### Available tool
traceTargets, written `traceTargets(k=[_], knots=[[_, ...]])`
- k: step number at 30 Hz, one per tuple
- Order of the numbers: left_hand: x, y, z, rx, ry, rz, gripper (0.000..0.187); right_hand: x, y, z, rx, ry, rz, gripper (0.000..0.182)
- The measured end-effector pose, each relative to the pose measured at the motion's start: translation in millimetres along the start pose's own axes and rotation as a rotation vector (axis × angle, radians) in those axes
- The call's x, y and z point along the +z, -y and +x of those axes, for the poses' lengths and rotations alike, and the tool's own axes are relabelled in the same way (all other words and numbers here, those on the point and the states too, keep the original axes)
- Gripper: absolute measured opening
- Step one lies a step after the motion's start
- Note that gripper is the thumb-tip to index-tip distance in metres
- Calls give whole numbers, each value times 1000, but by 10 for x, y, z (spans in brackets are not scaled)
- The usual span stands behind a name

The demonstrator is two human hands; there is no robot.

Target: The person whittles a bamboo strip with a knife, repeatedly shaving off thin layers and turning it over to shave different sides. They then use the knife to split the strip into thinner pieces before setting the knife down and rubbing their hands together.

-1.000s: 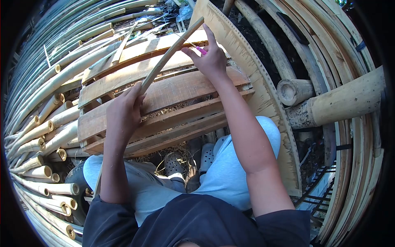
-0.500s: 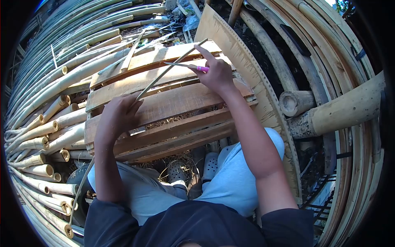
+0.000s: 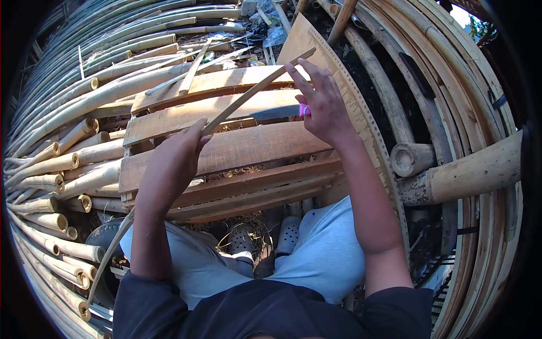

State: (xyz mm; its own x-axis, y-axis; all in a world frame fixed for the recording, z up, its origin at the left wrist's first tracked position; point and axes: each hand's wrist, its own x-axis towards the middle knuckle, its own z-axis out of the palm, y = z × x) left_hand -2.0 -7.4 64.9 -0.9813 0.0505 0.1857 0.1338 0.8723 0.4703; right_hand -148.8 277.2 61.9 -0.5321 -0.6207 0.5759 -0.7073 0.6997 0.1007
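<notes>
A long, thin bamboo strip [image 3: 255, 91] slants up to the right in front of me. My left hand [image 3: 174, 161] is closed around its middle, and its lower part trails past my left forearm. My right hand [image 3: 326, 110] holds a knife [image 3: 278, 113] by its pink handle, mostly hidden in the palm. The dark blade points left, below the strip, with its flat side showing. The index finger of that hand reaches up to the strip near its far tip. Beneath both hands lies a slatted wooden bench [image 3: 248, 148].
Stacked bamboo poles [image 3: 51, 195] fill the left side. A thin bamboo piece [image 3: 195, 66] rests on the bench's far edge. To the right are a curved board [image 3: 389, 195], a thick bamboo post [image 3: 474, 166] and bundled long strips [image 3: 474, 73]. My clog-shod feet [image 3: 241, 240] are below the bench.
The strip has turned to show a broader face, and its far tip sits further right. The knife has moved off the strip and right, its blade turned flat. My right fingers are more extended.
</notes>
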Motion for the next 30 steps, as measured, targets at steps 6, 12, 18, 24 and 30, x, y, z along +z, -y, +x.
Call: traceTargets(k=[6, 12, 18, 24, 30], knots=[[-34, -130, -113, 102, 43, 122, 38, -112, 89, -30, 8, 25, -13, 74], [4, 156, 55, 193, 147, 163, 40, -37, 70, -150, -5, 104, 41, 64], [88, 279, 146, 199, 194, 127, 33, 55, 93, -171, 8, 168, 60, 55], [236, 423, 223, 278, 203, 116, 18, 57, 117, -189, 36, 267, 76, 57], [191, 378, 203, 251, 193, 157, 12, 166, 50, -253, 49, 349, 152, 52]])
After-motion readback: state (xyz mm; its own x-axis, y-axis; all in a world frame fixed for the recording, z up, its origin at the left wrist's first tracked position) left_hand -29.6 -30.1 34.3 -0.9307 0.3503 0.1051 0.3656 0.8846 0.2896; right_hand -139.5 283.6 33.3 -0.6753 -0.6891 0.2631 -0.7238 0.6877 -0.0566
